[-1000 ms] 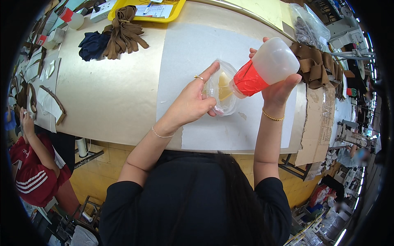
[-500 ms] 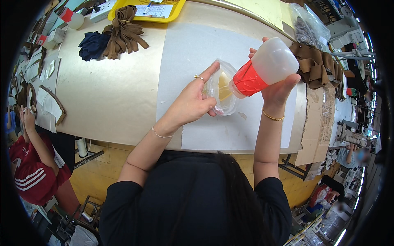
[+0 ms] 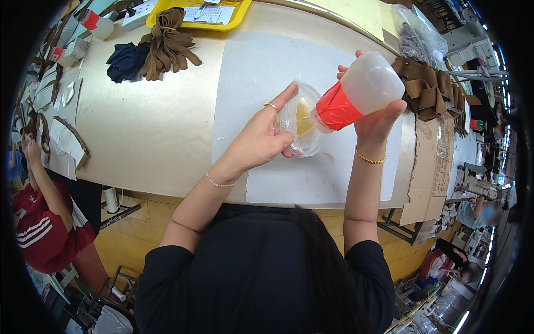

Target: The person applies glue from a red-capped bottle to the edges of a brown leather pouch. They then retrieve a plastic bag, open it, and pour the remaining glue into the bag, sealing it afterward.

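Your right hand (image 3: 378, 123) is partly hidden behind the tilted bottle (image 3: 364, 92), and your left hand (image 3: 260, 136) covers part of the clear bag (image 3: 306, 146). The top edge cuts off the far yellow tray (image 3: 240, 18).

Clearance on the table (image 3: 147, 133) is widest to the left of the left forearm (image 3: 207, 188). Its far side is bounded by a dark blue cloth (image 3: 127, 62), brown strips (image 3: 167, 47) and a yellow tray (image 3: 240, 18). A second passage lies over the white paper (image 3: 306, 181), between the left forearm and the right forearm (image 3: 362, 189). The plastic bag (image 3: 312, 146) and the tilted bottle (image 3: 367, 89) obstruct the space between the left hand (image 3: 261, 136) and the right hand (image 3: 374, 123). Farther right, brown bands (image 3: 425, 89) and cardboard (image 3: 425, 178) restrict access.
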The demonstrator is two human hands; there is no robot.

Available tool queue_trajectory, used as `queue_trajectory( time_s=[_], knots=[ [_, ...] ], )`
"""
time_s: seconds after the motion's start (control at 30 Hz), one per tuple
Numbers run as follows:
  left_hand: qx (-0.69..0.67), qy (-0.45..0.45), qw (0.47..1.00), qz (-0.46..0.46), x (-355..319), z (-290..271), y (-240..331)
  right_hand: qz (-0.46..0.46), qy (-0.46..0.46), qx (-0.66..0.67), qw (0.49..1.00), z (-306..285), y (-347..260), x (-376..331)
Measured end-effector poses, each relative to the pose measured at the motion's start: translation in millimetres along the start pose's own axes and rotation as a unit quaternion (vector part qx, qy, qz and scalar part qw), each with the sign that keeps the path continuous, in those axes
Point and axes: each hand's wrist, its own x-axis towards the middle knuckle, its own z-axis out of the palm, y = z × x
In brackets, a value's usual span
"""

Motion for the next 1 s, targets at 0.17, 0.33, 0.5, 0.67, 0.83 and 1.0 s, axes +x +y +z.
queue_trajectory(
  time_s=[0.17,0.33,0.5,0.67,0.83,1.0],
  knots=[
    [0.002,0.000,1.000,-0.004,0.4,0.6,0.7,0.003,0.004,0.000,1.000,-0.3,0.4,-0.4],
    [0.003,0.000,1.000,-0.005,0.5,0.6,-0.4,0.004,0.005,-0.001,1.000,-0.2,0.0,-1.3],
    [0.001,0.001,1.000,-0.002,0.4,0.1,-0.8,0.003,0.008,0.001,1.000,-0.3,1.2,-1.4],
    [0.000,-0.001,1.000,0.000,1.0,-0.7,-0.5,-0.001,0.007,0.000,1.000,-0.9,2.0,-0.8],
    [-0.005,-0.001,1.000,0.002,1.1,-2.0,-1.5,-0.003,0.011,0.000,1.000,0.7,2.6,-0.8],
    [-0.007,0.000,1.000,0.002,1.0,-2.4,-0.1,-0.004,0.017,0.002,1.000,1.3,3.8,-1.3]
  ],
)
